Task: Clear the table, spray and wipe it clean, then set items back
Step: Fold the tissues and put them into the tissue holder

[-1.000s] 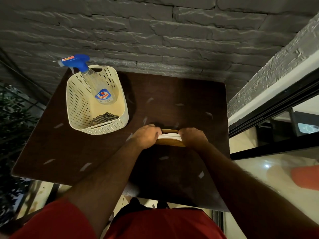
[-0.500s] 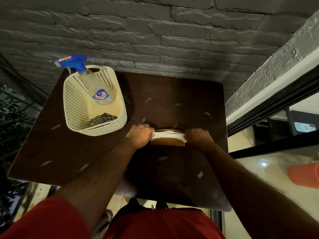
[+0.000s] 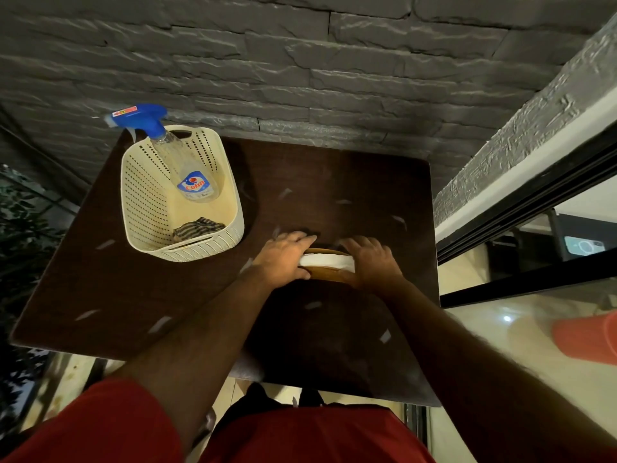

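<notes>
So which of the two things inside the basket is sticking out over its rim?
The spray bottle: it leans in the cream basket with its blue trigger head past the far rim. The striped cloth lies crumpled low at the near end.

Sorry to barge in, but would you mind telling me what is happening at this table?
A person grips a wooden holder of white napkins with the left hand and right hand on the dark table. A spray bottle and striped cloth sit in the cream basket. Paper scraps litter the tabletop.

Dark table (image 3: 367, 182): basket (image 3: 143, 208) at far left; wooden holder (image 3: 325, 272) near centre; paper scraps (image 3: 159, 324) scattered.
</notes>
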{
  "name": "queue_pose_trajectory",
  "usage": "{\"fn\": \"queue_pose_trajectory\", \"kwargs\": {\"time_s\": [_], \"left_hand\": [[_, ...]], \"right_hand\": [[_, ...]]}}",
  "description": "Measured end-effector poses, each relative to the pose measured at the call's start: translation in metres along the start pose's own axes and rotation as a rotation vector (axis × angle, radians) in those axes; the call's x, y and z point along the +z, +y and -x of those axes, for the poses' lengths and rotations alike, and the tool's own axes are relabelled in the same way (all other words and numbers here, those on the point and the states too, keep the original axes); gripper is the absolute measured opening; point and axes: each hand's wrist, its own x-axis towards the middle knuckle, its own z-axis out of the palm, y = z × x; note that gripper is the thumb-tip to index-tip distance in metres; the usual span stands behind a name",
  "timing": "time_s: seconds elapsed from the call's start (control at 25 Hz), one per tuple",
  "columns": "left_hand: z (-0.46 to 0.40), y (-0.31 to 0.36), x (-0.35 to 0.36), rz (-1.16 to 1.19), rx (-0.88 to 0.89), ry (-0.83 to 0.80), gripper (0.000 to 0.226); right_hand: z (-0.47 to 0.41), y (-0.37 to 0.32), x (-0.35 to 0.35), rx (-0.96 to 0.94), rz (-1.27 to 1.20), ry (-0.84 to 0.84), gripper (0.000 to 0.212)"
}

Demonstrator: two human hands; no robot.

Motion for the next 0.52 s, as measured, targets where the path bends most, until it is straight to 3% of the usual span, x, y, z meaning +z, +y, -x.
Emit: {"fn": "queue_pose_trajectory", "kwargs": {"time_s": [0.08, 0.16, 0.32, 0.52], "left_hand": [[-0.005, 0.006, 0.002, -0.036, -0.012, -0.043, 0.087], [-0.009, 0.008, 0.002, -0.039, -0.033, -0.068, 0.076], [-0.002, 0.009, 0.005, -0.007, -0.062, -0.054, 0.052], [0.024, -0.003, 0.010, 0.013, -0.165, -0.010, 0.051]], "right_hand": [[-0.004, -0.004, 0.008, -0.002, 0.033, -0.091, 0.085], [-0.009, -0.004, 0.015, 0.034, 0.054, -0.127, 0.079], [-0.010, -0.003, 0.018, 0.043, 0.082, -0.064, 0.058], [-0.007, -0.019, 0.015, -0.093, 0.123, 0.034, 0.049]]}}
